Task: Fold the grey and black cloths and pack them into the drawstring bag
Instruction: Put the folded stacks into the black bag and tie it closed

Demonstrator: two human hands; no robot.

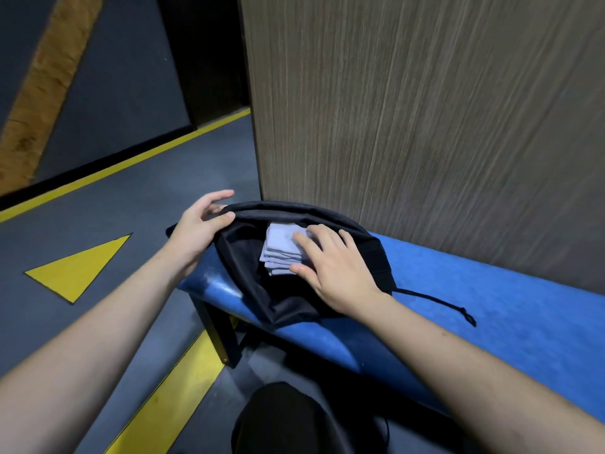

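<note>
Grey cloths going into a black drawstring bag on a blue bench.

The drawstring bag (pixel 294 299) lies on the left end of the bench (pixel 491 306), its mouth open toward the person and its cord (pixel 438 303) trailing to the right across the blue padding. The left hand (pixel 199 227) holds the far-left rim of the bag's mouth, thumb on the near side and fingers curled over the edge, keeping it lifted. The right hand (pixel 330 267) is inside the opening, fingers spread and bent around a stack of folded grey cloths (pixel 278 253), thumb at the stack's near edge. The stack sits within the bag's mouth, against the dark lining. A wood-grain panel (pixel 425 109) stands just behind the bench, and yellow lines (pixel 78 267) mark the grey floor to the left.
</note>
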